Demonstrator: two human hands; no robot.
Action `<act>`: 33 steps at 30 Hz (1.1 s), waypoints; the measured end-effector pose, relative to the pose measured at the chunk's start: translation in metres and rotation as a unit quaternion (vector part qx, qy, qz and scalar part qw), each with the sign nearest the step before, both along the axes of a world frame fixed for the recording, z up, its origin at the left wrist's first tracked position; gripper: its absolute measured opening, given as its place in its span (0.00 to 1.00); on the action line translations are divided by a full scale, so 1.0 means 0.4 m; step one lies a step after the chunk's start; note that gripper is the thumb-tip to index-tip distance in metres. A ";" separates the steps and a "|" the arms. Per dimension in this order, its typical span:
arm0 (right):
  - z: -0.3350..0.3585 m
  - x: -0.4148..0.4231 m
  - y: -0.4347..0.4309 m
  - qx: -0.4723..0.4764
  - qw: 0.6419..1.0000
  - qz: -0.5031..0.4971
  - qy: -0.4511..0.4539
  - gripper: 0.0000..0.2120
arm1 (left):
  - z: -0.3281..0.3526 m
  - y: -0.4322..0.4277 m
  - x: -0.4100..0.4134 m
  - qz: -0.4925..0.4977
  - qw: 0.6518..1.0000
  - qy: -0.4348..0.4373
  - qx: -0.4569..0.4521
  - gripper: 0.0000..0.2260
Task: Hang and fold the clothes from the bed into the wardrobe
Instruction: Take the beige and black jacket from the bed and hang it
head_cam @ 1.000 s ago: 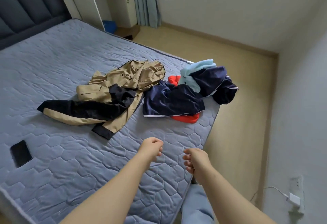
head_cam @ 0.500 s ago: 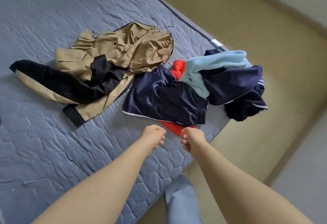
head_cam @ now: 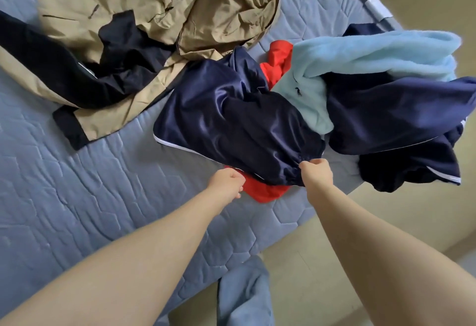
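A pile of clothes lies at the corner of the blue-grey quilted mattress (head_cam: 77,196). My right hand (head_cam: 315,172) pinches the gathered waistband of shiny navy shorts (head_cam: 231,119) with white piping. Under the shorts is a red garment (head_cam: 268,191). My left hand (head_cam: 226,182) is curled at that garment's near edge, and no cloth shows between its fingers. A light blue fleece (head_cam: 373,52) and another navy garment (head_cam: 399,114) lie to the right, hanging over the bed's edge. A khaki and black jacket (head_cam: 206,11) is spread at the upper left.
Beige floor (head_cam: 322,261) runs along the bed's right side. My leg in blue trousers (head_cam: 244,297) stands against the mattress edge. A white tag (head_cam: 377,8) marks the mattress corner at the top right. No wardrobe is in view.
I have leaned in, so the pile fills the view. My right hand moved forward and took hold of the navy shorts' waistband. My left hand reached the red garment's edge.
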State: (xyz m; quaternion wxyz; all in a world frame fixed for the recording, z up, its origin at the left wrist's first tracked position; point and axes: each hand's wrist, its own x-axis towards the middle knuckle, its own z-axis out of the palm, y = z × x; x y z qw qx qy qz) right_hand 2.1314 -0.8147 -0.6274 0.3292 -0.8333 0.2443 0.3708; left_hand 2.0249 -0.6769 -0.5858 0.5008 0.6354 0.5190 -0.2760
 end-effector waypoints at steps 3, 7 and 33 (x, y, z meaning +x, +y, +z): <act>-0.028 -0.008 0.009 -0.019 1.000 -0.004 -0.007 0.13 | -0.030 0.010 -0.014 0.015 1.000 0.013 -0.006 0.09; -0.006 -0.047 0.032 -0.034 0.999 -0.016 -0.008 0.08 | -0.034 0.031 -0.032 0.031 0.999 0.022 -0.009 0.09; -0.324 -0.060 0.700 -0.017 0.911 0.403 0.089 0.30 | -0.415 0.756 -0.034 -0.173 0.905 0.034 0.387 0.24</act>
